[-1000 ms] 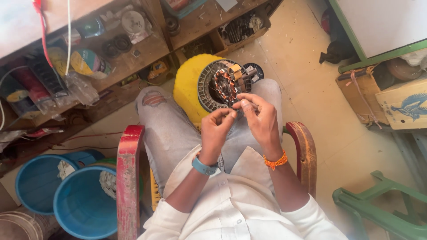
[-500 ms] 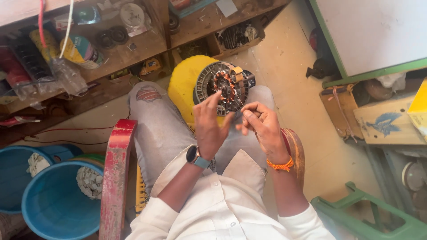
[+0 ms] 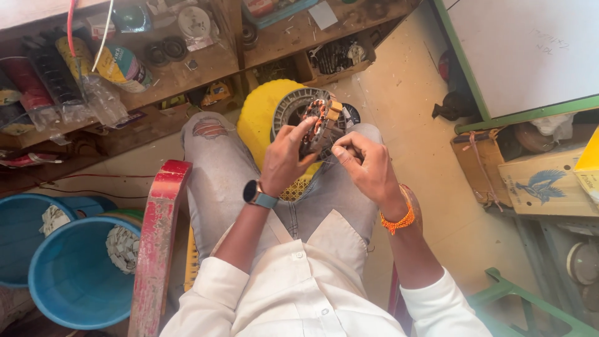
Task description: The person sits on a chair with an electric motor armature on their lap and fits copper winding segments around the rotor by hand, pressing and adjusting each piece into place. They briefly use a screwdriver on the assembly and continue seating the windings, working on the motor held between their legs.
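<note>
Seen from above, a person sits in a chair with worn red armrests (image 3: 156, 243), wearing a white shirt and pale ripped jeans. Just above the middle of the frame, both hands hold a round motor stator (image 3: 319, 128) wound with copper-coloured coils over the lap. The left hand (image 3: 284, 159), a blue-strapped watch on its wrist, cups the stator's left side with fingers curled around its edge and the index finger stretched up along the rim. The right hand (image 3: 368, 165), with an orange thread band on its wrist, meets the stator's lower right edge, thumb and forefinger pressed together in a pinch on what looks like a thin wire; the wire itself is too fine to make out. Directly behind the stator, on the floor, lies a yellow fan housing (image 3: 265, 118) with a grey ribbed ring inside it. Cluttered wooden shelves (image 3: 218, 59) run along the top of the frame. Two blue buckets (image 3: 68, 274) stand at lower left, and a cardboard box (image 3: 543, 181) sits at right.
</note>
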